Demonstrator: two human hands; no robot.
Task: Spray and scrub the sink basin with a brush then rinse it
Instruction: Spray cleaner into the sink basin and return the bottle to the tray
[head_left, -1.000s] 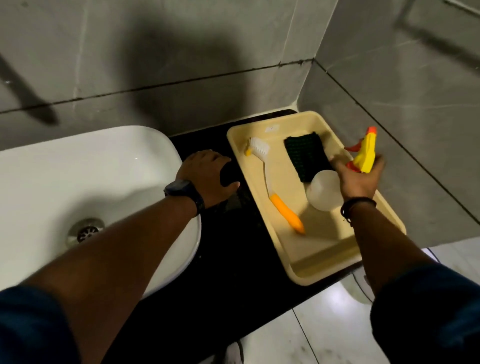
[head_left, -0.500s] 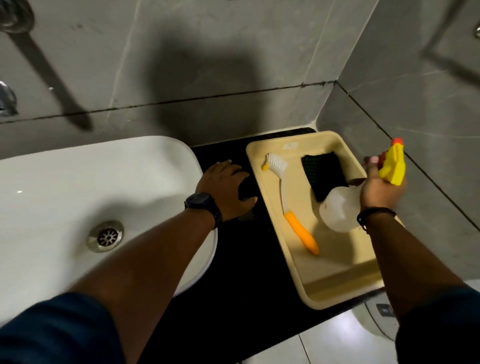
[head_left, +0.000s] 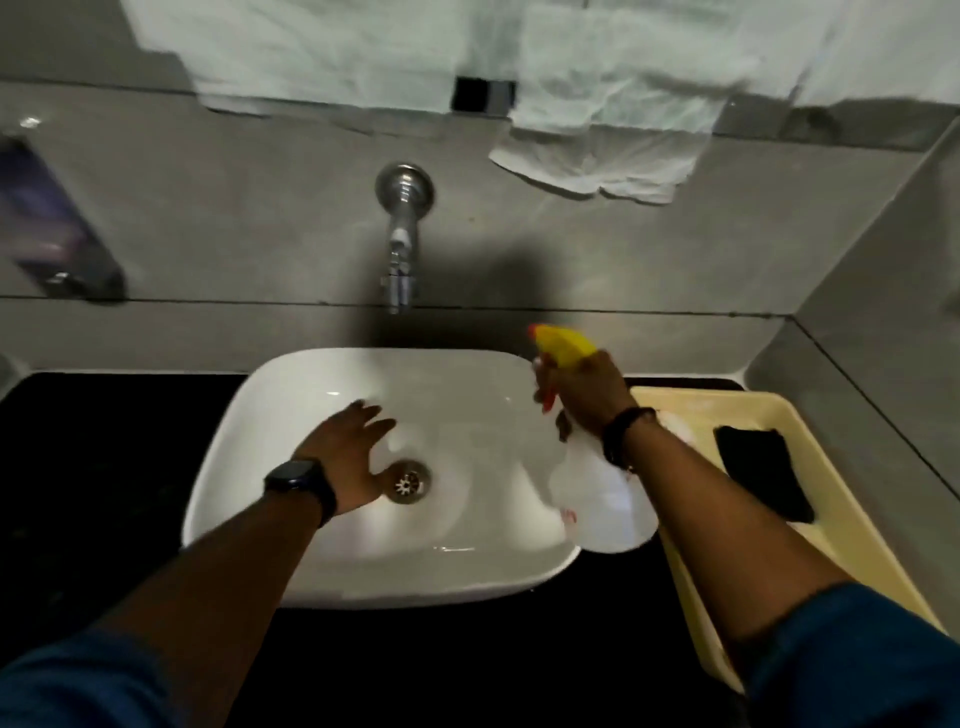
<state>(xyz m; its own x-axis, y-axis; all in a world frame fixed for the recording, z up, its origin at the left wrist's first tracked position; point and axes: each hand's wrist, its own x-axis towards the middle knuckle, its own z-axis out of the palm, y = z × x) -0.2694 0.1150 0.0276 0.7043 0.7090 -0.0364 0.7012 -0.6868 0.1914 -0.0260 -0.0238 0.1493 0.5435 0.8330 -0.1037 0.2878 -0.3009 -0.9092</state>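
Currently the right hand is wrapped around the neck of one spray bottle, fingers curled on the trigger area; the yellow nozzle head points left over the back right corner of the one white sink, and the translucent bottle body hangs below the wrist above the sink's right rim. The left hand is spread flat, fingers apart, holding nothing, positioned over the sink floor just left of the single drain; whether the palm touches the sink cannot be told. One tap projects from the wall above the sink's rear edge. The sink sits on a dark bench. One beige tray lies on the bench to the right, just beside the sink, containing one dark scouring pad. Each wrist carries one band.
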